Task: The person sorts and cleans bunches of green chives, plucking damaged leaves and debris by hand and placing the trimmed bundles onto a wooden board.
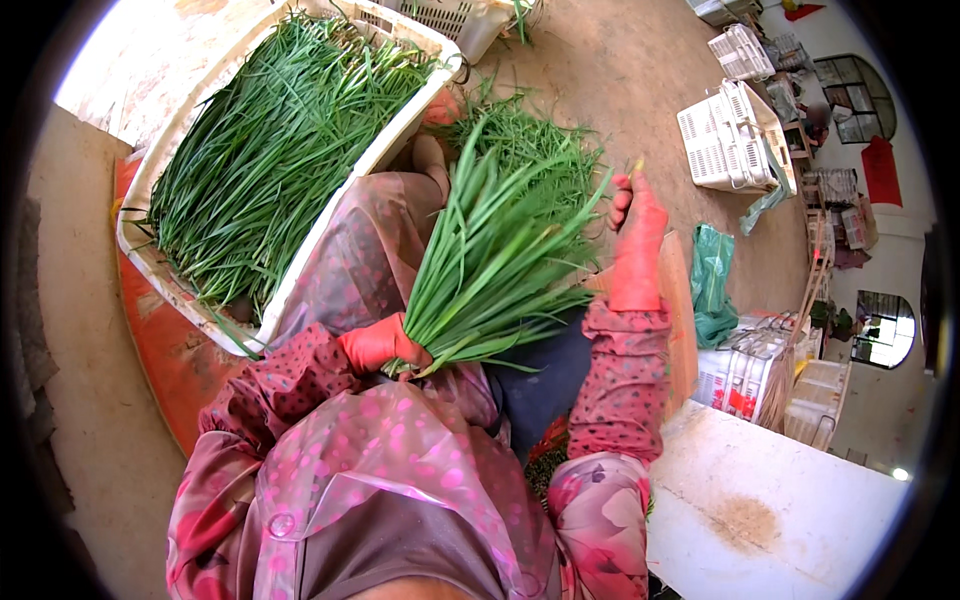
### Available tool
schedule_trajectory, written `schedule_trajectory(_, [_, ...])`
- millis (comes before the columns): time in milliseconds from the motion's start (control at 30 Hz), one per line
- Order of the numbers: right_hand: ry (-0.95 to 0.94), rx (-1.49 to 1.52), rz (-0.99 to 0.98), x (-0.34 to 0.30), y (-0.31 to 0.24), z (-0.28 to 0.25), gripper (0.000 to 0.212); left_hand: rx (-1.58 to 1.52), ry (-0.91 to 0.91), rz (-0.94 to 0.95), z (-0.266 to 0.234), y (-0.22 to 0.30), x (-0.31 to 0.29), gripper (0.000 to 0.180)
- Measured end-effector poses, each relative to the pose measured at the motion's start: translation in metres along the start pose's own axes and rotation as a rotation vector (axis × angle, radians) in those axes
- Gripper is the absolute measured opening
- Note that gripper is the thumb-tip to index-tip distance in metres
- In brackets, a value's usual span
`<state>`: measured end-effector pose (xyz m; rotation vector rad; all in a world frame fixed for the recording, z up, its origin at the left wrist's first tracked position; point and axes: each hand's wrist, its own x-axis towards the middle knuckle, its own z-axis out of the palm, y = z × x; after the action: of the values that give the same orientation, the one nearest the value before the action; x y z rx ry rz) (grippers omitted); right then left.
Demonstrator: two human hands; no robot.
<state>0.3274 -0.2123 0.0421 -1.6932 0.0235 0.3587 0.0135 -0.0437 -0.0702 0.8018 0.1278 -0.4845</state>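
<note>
The left hand [385, 343] has its fingers round the near end of a green stalk bunch [500, 270], whose leaves fan out above the lap; the right hand [640, 245] is raised just right of the leaves, though I cannot tell whether its fingers grip anything; red marks on a white box [715, 372] are unreadable; a full white crate [390, 141] crowds the left; loose greens [545, 150] lie beyond.

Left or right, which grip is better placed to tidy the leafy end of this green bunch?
Probably the right grip: it's raised beside the leafy end of the green bunch, not holding it. The left grip is closed around the opposite end.
</note>
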Motion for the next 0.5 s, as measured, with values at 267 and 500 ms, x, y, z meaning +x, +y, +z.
schedule_trajectory(267, [-0.236,-0.588,-0.532,-0.073,0.013,0.025,0.016,-0.069,0.015,-0.064,0.004,0.010,-0.003,0.020])
schedule_trajectory(500, [-0.324,-1.325,-1.152,-0.066,0.034,0.039,0.016,-0.101,0.024,-0.057,0.002,0.006,-0.002,0.025])
